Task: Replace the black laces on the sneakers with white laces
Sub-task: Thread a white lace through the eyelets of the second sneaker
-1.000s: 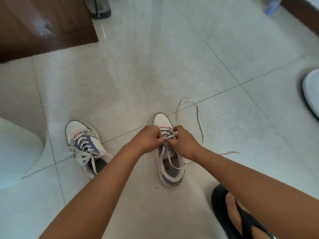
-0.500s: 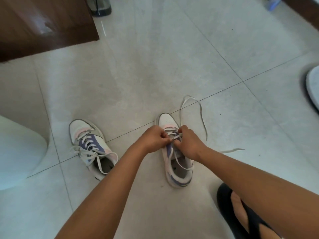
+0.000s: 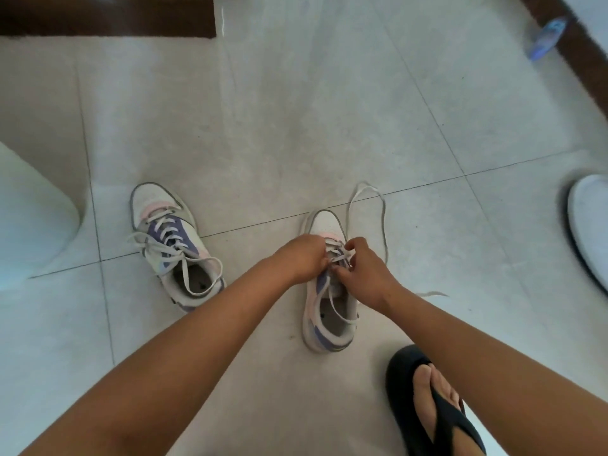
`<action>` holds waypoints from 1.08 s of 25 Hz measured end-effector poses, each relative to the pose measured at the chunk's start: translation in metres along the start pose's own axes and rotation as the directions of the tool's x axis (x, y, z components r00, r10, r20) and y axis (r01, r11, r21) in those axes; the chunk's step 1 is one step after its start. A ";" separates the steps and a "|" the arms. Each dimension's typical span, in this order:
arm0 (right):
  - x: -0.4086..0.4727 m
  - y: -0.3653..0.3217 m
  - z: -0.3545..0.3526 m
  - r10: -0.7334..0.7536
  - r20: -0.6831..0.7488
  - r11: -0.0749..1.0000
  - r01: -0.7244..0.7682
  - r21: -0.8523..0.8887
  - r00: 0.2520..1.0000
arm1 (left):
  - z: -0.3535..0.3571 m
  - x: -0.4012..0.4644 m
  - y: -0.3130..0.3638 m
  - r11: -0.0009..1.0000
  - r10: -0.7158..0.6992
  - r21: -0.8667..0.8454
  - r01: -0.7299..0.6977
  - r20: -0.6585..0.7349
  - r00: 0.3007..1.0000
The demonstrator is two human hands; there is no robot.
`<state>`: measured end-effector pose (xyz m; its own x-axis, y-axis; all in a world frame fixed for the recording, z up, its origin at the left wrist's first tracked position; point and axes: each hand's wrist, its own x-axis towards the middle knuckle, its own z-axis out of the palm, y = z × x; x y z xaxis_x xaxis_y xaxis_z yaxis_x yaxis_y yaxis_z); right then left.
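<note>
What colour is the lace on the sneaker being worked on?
White: the lace loops out beside the sneaker, best seen in the head view.

hidden: left hand point(image 3: 301, 258) and right hand point(image 3: 363, 274) covered sneaker's point(image 3: 329, 311) eyelets | grip on white lace point(image 3: 378, 205) unclear | cut off: sandal point(image 3: 424, 403) at bottom edge

- Looked like a home, prob. living rm or entry: pale glossy floor tiles point(image 3: 329, 110) w/ thin grout lines.
- Dark wood furniture point(image 3: 105, 14) at far edge.
- Sneakers point(image 3: 174, 245) on floor; bare foot in black flip-flop point(image 3: 437, 403).
</note>
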<state>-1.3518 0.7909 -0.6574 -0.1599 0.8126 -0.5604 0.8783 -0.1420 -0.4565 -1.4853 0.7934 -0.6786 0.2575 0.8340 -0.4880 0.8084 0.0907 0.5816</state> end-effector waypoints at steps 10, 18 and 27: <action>-0.002 -0.008 -0.003 -0.117 0.069 0.906 0.135 -0.402 0.991 | 0.041 -0.007 -0.041 0.831 0.547 0.431 -0.351 -0.524 0.653; -0.006 -0.004 0.014 -0.127 -0.016 0.912 0.110 -0.396 0.992 | 0.059 -0.054 -0.025 0.935 -0.077 -0.350 -0.060 -0.367 0.927; 0.002 -0.003 0.017 -0.254 -0.043 0.834 0.196 -0.515 0.966 | 0.079 -0.046 0.009 0.892 -0.407 -0.241 0.383 -0.053 0.912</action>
<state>-1.3627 0.7836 -0.6690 -0.3579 0.8458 -0.3956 0.9336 0.3322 -0.1344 -1.4484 0.7125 -0.7025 -0.1219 0.7527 -0.6469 0.6919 0.5318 0.4884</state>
